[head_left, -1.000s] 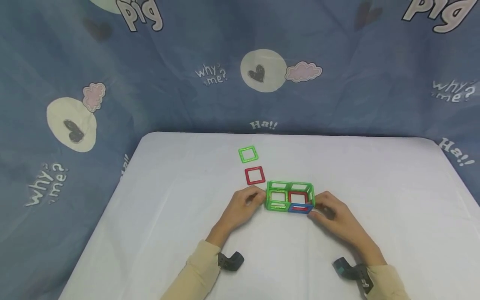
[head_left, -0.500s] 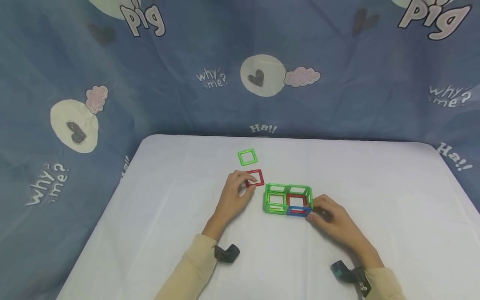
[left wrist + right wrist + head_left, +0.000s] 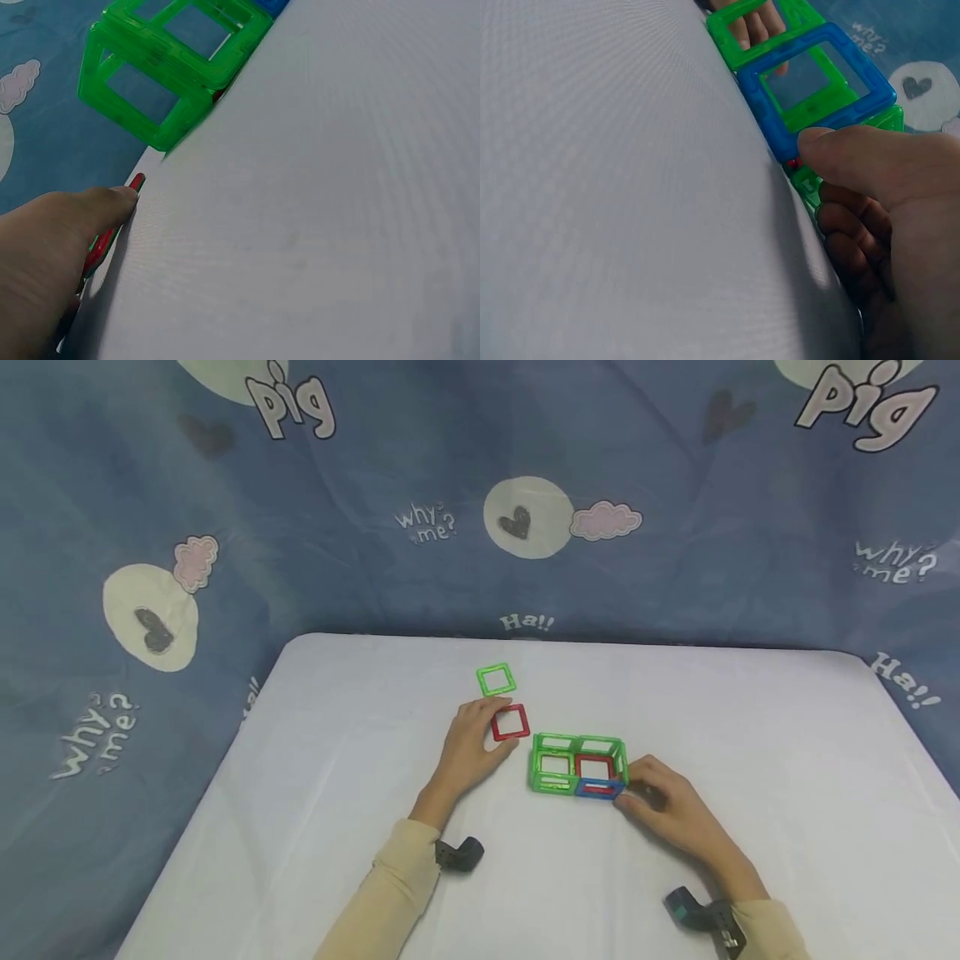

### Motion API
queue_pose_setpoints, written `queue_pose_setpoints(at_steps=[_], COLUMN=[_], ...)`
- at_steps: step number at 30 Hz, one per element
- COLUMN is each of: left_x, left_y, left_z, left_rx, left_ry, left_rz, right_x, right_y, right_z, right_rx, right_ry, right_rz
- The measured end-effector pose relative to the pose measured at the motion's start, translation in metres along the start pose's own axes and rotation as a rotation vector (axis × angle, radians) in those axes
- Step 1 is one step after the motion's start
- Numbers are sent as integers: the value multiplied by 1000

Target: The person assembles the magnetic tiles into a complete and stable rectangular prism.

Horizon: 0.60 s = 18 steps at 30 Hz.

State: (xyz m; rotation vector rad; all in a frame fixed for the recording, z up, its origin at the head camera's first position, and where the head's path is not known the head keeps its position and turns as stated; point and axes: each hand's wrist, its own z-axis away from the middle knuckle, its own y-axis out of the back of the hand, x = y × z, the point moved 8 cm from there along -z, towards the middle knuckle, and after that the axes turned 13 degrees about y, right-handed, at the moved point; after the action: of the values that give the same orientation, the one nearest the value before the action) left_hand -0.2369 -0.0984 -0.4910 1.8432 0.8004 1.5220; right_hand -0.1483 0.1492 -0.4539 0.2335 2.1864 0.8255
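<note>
My left hand (image 3: 467,749) pinches a red square magnetic tile (image 3: 524,719) lying on the table, fingers at its far edge and thumb at its near edge. The left wrist view shows the thumb against the tile's red rim (image 3: 100,251). Right of it stands a two-cell box of magnetic tiles (image 3: 576,766), mostly green, with red at the right cell's base. My right hand (image 3: 678,806) holds the box's right end. In the right wrist view its thumb presses a corner of the blue front tile (image 3: 759,116); the other fingers curl beside the box, partly hidden.
A loose green square tile (image 3: 493,668) lies just beyond the red one. The white table (image 3: 750,718) reaches back to a blue printed curtain (image 3: 337,543). A dark camera is strapped on each wrist.
My left hand has left the box's left side and moved away from me to the red tile, its fingers now around it. The right hand stays at the box.
</note>
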Motion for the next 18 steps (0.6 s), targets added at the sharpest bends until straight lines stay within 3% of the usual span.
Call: queue_pose_setpoints(at_steps=[7,12,18], left_x=[2,3,4], left_y=[-4,-6,1], left_z=[1,2,3], left_rx=[16,-4,16], left_ry=[-12,-2,-11], left_rz=[-7,-11,11], right_x=[33,36,36], right_y=[-8,-7,-9], right_z=[19,22,19], right_rx=[-26,-37,-58], right_ry=[-73,-60,-95], right_rz=[5,-16,-38])
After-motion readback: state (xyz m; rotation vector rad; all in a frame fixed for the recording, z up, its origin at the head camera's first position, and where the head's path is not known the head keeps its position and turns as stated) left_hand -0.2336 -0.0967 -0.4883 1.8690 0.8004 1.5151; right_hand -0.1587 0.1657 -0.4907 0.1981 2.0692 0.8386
